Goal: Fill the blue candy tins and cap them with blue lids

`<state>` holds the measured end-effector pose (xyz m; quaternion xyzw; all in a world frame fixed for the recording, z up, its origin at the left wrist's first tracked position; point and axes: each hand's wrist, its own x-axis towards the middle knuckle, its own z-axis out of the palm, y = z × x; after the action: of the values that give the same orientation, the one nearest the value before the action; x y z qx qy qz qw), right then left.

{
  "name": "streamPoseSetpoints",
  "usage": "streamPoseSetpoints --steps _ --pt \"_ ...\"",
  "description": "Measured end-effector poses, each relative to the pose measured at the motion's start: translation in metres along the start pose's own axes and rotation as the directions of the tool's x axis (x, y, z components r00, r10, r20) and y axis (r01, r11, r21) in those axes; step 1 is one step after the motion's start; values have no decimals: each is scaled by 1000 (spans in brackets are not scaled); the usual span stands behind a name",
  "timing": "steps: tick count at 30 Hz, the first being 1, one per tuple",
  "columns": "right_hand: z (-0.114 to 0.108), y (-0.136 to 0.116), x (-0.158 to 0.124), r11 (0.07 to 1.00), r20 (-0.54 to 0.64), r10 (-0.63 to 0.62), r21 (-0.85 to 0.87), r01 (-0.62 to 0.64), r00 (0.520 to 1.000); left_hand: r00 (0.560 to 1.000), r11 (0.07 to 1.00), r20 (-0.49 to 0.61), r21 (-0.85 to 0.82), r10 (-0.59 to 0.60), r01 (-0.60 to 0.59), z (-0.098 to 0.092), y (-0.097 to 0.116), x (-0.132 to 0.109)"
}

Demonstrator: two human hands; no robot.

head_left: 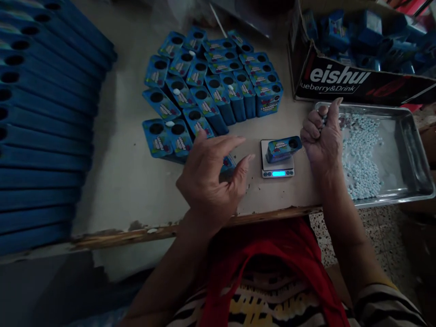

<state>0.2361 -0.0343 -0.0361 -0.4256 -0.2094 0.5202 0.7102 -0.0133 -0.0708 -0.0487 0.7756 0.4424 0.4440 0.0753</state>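
A small blue candy box (282,148) lies on its side on a little digital scale (277,169) with a lit display. My left hand (211,179) hovers just left of the scale, fingers apart and curved, holding nothing. My right hand (322,136) is curled into a loose fist right of the scale, at the edge of a metal tray (407,150) of small pale round candies (361,154); what it holds inside the fist is hidden.
Several blue boxes with round holes (211,86) stand grouped on the table behind the scale. Stacked blue flat packs (41,118) fill the left side. A cardboard carton (344,81) with more blue boxes sits at the back right. The worn table edge (143,234) runs near me.
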Motion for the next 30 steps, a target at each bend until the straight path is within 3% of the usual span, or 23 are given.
streamPoseSetpoints --steps 4,14,18,22,30 --pt "4 6 -1 996 24 -67 -55 68 997 998 1000 59 -15 -17 18 1 -5 -1" --pt "14 23 -2 955 53 -203 -209 209 978 999 999 21 -10 46 -46 11 -9 -5" --pt "15 27 -4 951 93 -203 -217 218 975 999 1000 32 -5 25 -25 13 -8 -8" --pt "17 24 -8 952 62 -192 -230 201 980 997 1000 76 -6 12 -11 15 -11 -10" --pt "22 26 -17 899 72 -305 -309 311 950 993 998 122 -57 9 -2 17 -12 -10"
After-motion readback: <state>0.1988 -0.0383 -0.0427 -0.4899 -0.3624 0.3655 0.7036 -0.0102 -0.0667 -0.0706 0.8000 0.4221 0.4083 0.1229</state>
